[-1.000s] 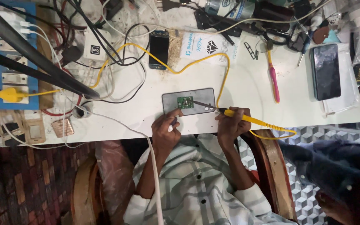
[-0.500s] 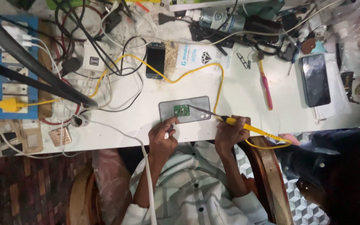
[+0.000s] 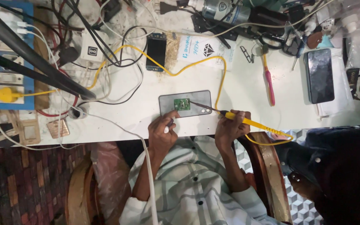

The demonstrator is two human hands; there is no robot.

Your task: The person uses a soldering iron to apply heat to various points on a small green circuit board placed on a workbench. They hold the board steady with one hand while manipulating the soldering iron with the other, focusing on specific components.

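Observation:
A small green circuit board (image 3: 181, 104) lies on a grey rectangular mat (image 3: 201, 98) near the front edge of the white bench (image 3: 246, 100). My right hand (image 3: 229, 127) grips a yellow-handled soldering iron (image 3: 246, 121); its thin tip reaches left to the board's right edge. Just below the board, my left hand (image 3: 162, 130) rests at the mat's lower edge, pinching a small dark tool whose kind I cannot tell. The iron's yellow cord (image 3: 219, 79) loops up over the bench.
A dark phone (image 3: 156, 52) lies behind the mat, another phone (image 3: 319, 75) at the right, a pink tool (image 3: 268, 83) between them. A blue power strip (image 3: 9, 54), tangled cables and two black bars (image 3: 34, 73) fill the left. Another person in dark clothing (image 3: 338, 175) sits at lower right.
The view has shifted a little. The iron's tip has stayed at the board, and my left hand has edged closer to the mat's lower edge.

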